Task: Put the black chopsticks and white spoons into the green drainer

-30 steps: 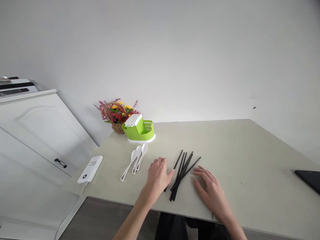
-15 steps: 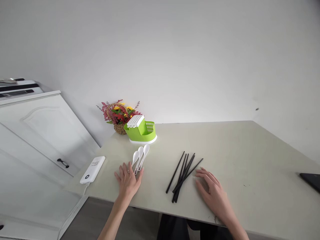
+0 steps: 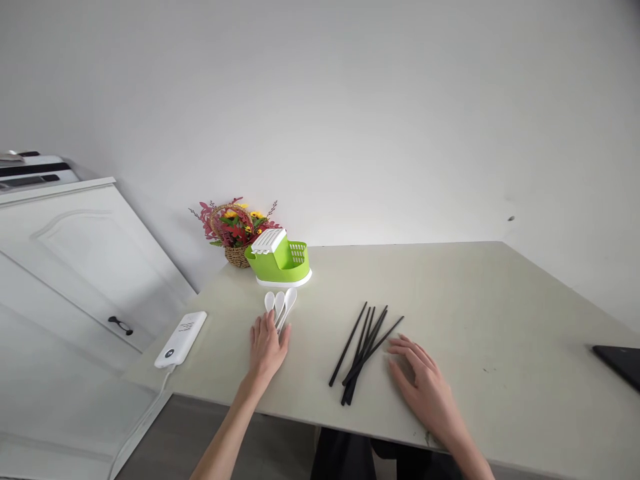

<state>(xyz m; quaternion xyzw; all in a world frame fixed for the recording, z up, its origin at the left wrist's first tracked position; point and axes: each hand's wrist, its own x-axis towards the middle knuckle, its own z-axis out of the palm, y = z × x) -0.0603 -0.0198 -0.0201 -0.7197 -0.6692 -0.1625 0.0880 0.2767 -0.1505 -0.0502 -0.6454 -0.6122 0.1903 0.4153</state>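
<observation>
Three white spoons (image 3: 280, 303) lie close together on the table, bowls pointing away from me. My left hand (image 3: 267, 345) covers their handles, with its thumb along the right side and its fingers closed around from the left. The handle ends are hidden under the palm. Several black chopsticks (image 3: 364, 355) lie in a loose, partly crossed bundle in front of me, with one a little apart on the left. Just right of them, my right hand (image 3: 419, 379) rests on the table, fingers loosely stretched and holding nothing.
A green caddy (image 3: 280, 267) with a white slotted top stands behind the spoons, beside a wicker basket of flowers (image 3: 237, 233). At the left edge lies a white power bank (image 3: 181, 339) with a cable. A black flat object (image 3: 620, 363) sits far right. A white cabinet (image 3: 75, 267) adjoins the table.
My left hand has moved from beside the chopsticks leftward onto the spoons, then closed about their handles. The leftmost spoon has shifted closer to the other two. My right hand has stayed put.
</observation>
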